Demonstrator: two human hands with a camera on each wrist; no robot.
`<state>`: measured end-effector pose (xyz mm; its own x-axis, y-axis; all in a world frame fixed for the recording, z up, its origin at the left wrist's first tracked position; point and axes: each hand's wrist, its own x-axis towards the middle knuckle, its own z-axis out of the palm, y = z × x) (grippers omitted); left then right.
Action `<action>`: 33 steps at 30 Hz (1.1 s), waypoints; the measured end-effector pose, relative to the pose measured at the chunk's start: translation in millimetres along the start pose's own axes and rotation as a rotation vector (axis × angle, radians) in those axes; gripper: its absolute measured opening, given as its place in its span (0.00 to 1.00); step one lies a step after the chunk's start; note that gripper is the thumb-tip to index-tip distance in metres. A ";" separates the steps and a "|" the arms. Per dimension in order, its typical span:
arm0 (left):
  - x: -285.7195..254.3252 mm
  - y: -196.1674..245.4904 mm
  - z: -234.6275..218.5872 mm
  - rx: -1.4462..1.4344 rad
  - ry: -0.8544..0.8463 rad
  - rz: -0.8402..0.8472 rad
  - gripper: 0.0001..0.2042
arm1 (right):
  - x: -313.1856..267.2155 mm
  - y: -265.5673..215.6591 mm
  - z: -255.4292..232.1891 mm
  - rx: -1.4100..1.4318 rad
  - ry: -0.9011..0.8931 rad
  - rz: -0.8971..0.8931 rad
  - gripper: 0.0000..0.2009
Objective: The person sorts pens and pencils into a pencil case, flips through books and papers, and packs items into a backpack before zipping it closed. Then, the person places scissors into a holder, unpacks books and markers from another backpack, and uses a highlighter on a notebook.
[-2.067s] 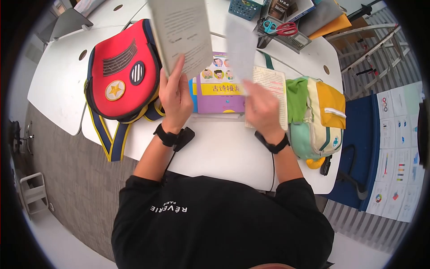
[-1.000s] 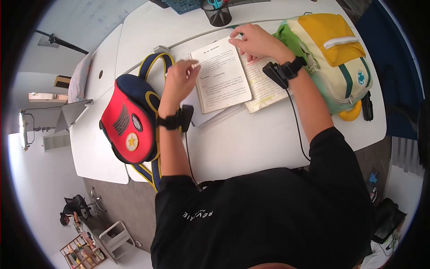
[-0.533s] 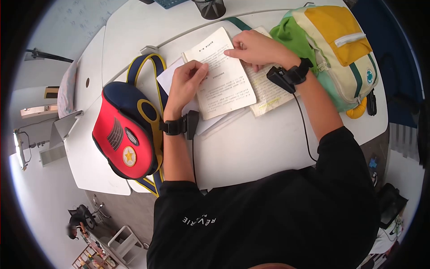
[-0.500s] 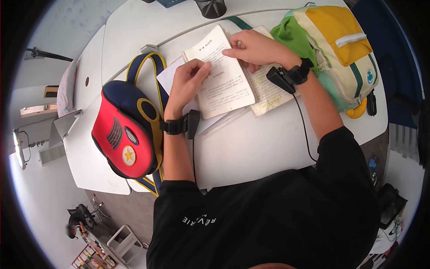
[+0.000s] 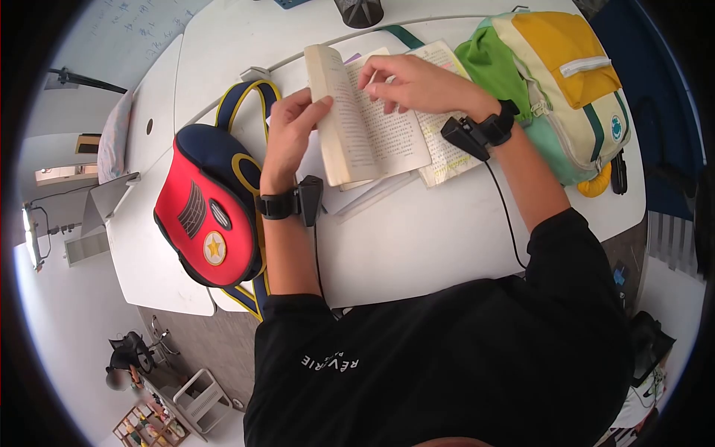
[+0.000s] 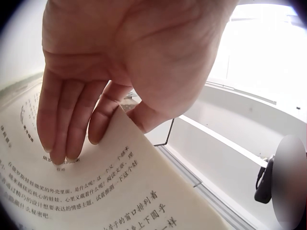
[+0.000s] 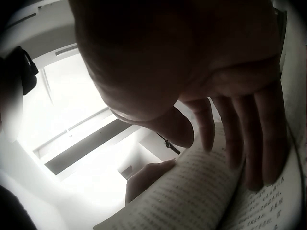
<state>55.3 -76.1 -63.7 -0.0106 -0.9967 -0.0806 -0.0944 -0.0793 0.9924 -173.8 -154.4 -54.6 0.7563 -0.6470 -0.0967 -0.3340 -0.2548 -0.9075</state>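
Note:
An opened book (image 5: 395, 134) lies on the stack of papers, its left block of pages (image 5: 342, 123) raised and bent. My left hand (image 5: 293, 134) pinches the left edge of that block between thumb and fingers; the left wrist view has the thumb and a finger on the page corner (image 6: 125, 125). Over the right-hand page hovers my right hand (image 5: 417, 83), fingers loosely bent, thumb apart from them. In the right wrist view its fingers (image 7: 247, 139) hang beside the printed pages (image 7: 192, 177); whether they touch is unclear. Beneath lies a second book (image 5: 454, 160) with yellow marks.
A red and navy backpack (image 5: 205, 216) is to the left, its straps near my left forearm. At the right stands a green, cream and yellow backpack (image 5: 551, 97). A black mesh cup (image 5: 360, 11) is at the back. Cables run from both wrist cameras over the white table (image 5: 410, 246).
The book's left pages have been lifted and turned leftward, showing different pages. My left hand has moved slightly left with them; my right hand's fingers have spread and moved a little left.

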 end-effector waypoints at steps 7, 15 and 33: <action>-5.1 5.3 -39.3 -0.170 -0.067 -0.013 0.08 | -3.6 7.8 -26.4 -0.105 0.189 0.163 0.15; -3.4 -2.8 -31.3 -0.306 -0.022 0.080 0.10 | -1.0 23.5 -29.7 -0.139 0.251 0.171 0.31; -11.3 -4.3 -32.3 -0.318 0.057 0.243 0.11 | 1.6 21.9 -26.7 -0.225 0.175 0.194 0.28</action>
<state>87.9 -65.1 -64.1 0.0613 -0.9858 0.1563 0.2173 0.1661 0.9619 -194.9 -180.2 -63.7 0.5654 -0.8073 -0.1689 -0.5925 -0.2551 -0.7641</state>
